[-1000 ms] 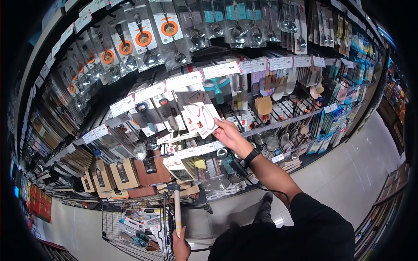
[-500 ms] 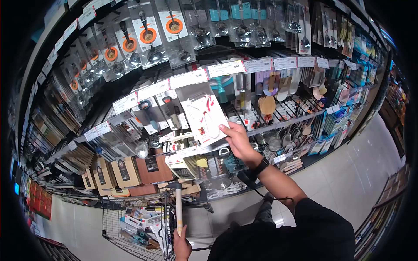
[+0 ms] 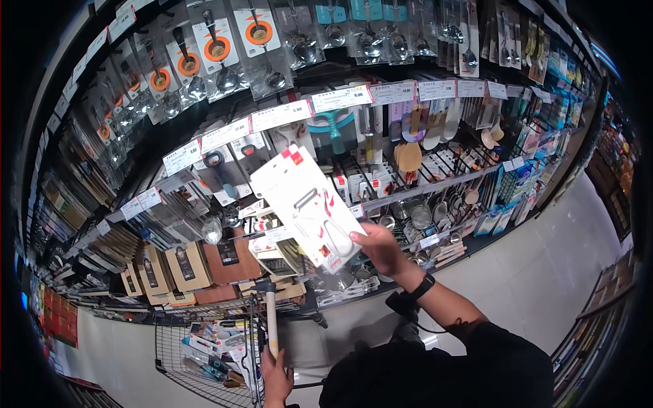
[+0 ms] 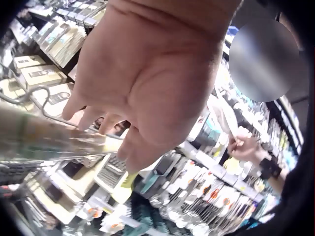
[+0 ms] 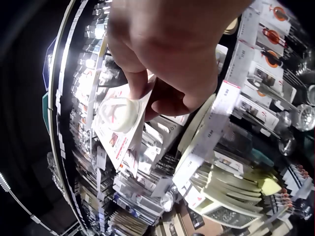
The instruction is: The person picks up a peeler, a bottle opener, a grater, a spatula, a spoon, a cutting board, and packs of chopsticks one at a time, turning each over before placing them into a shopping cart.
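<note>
My right hand [image 3: 382, 250] pinches the lower right corner of a white carded peeler [image 3: 306, 211], thumb on its front. The card has red marks, and a metal blade and a pale loop handle show on it. It is held tilted in front of the shelves. In the right wrist view, the peeler's pale loop [image 5: 119, 115] sits just beyond the fingers. Low down, my left hand [image 3: 277, 381] grips the end of the shopping cart's pale handle [image 3: 272, 316]. The left wrist view shows that hand [image 4: 142, 83] with fingertips curled over the blurred bar.
The wire cart [image 3: 166, 347] holds several packaged utensils. Ladles and spoons [image 3: 224, 78] in packs hang along the top, over a row of price tags [image 3: 282, 115]. Cutting boards [image 3: 187, 268] stand low on the left, near a grater [image 3: 279, 265]. Pale floor tiles [image 3: 503, 272] run along the right.
My right hand has drawn the carded peeler down and back from the hanging rack, so its whole front now shows. My left hand stays on the cart handle.
</note>
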`<state>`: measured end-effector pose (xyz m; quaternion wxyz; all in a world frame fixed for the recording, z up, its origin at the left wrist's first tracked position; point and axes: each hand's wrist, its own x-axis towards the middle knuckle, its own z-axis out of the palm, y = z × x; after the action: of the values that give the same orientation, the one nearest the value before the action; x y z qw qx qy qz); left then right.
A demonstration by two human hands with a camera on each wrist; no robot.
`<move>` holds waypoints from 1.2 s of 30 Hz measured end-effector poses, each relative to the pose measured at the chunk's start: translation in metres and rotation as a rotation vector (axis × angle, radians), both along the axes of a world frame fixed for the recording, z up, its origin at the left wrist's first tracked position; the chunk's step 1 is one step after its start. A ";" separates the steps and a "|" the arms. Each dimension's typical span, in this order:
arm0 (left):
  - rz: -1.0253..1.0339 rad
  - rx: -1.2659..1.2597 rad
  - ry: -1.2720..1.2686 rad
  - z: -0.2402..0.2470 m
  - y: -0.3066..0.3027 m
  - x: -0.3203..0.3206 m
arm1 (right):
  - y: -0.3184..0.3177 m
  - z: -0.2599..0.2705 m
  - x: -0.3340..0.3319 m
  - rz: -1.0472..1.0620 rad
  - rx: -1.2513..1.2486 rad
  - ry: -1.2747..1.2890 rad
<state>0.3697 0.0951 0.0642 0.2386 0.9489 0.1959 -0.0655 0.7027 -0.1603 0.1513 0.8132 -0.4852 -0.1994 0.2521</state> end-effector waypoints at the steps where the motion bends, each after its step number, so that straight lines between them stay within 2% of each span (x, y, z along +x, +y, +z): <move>1: -0.028 -0.050 -0.124 0.013 -0.004 0.008 | 0.000 -0.009 -0.011 0.008 -0.010 0.000; 2: -0.051 -0.102 -0.246 0.027 -0.010 0.017 | 0.000 -0.019 -0.025 -0.047 -0.130 0.034; 3: -0.015 -0.287 -0.326 0.044 -0.017 0.028 | -0.001 -0.029 -0.038 -0.100 -0.252 0.068; 5: 0.011 -0.598 -0.444 0.071 -0.034 0.049 | 0.004 -0.033 -0.067 -0.058 -0.200 0.089; 6: 0.033 -0.972 -0.524 0.068 -0.043 0.061 | 0.005 -0.031 -0.077 -0.031 -0.128 0.103; 8: 0.037 -1.341 -0.578 0.075 -0.057 0.082 | -0.001 -0.028 -0.089 0.034 -0.215 0.005; 10: 0.075 -1.339 -0.580 0.063 -0.063 0.095 | -0.005 -0.033 -0.098 0.098 -0.301 -0.100; 12: 0.104 -1.335 -0.593 0.064 -0.070 0.108 | -0.004 -0.037 -0.106 0.013 -0.416 -0.041; 13: 0.142 -1.419 -0.629 0.069 -0.075 0.114 | -0.005 -0.031 -0.111 0.001 -0.360 0.088; 14: 0.177 -1.504 -0.662 0.072 -0.077 0.118 | -0.006 -0.030 -0.112 0.002 -0.358 0.077; 16: 0.199 -1.495 -0.681 0.070 -0.077 0.122 | -0.014 -0.030 -0.112 -0.028 -0.374 0.062; 18: 0.260 -1.419 -0.807 0.073 -0.078 0.126 | -0.026 -0.026 -0.105 -0.074 -0.401 -0.002; 21: 0.300 -1.410 -0.855 0.076 -0.065 0.127 | -0.045 -0.026 -0.092 -0.158 -0.312 0.005; 23: 0.302 -1.372 -0.875 0.080 -0.059 0.126 | -0.053 -0.010 -0.090 -0.276 -0.177 0.158; 27: 0.311 -1.328 -0.858 0.079 -0.055 0.124 | -0.056 -0.002 -0.092 -0.252 -0.099 0.173; 30: 0.289 -1.308 -0.836 0.075 -0.055 0.122 | -0.043 -0.003 -0.097 -0.165 -0.232 0.049; 32: 0.296 -1.311 -0.837 0.078 -0.058 0.121 | -0.031 -0.005 -0.101 -0.102 -0.518 -0.160; 34: 0.286 -1.292 -0.854 0.076 -0.058 0.120 | -0.027 -0.005 -0.102 -0.080 -0.460 -0.151; 36: 0.282 -1.281 -0.861 0.075 -0.054 0.118 | -0.024 0.001 -0.103 -0.154 -0.371 -0.028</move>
<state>0.4879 0.0407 0.1388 0.8005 0.5344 0.1287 0.2388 0.5993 -0.1841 0.1526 0.7238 -0.6440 -0.1232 0.2148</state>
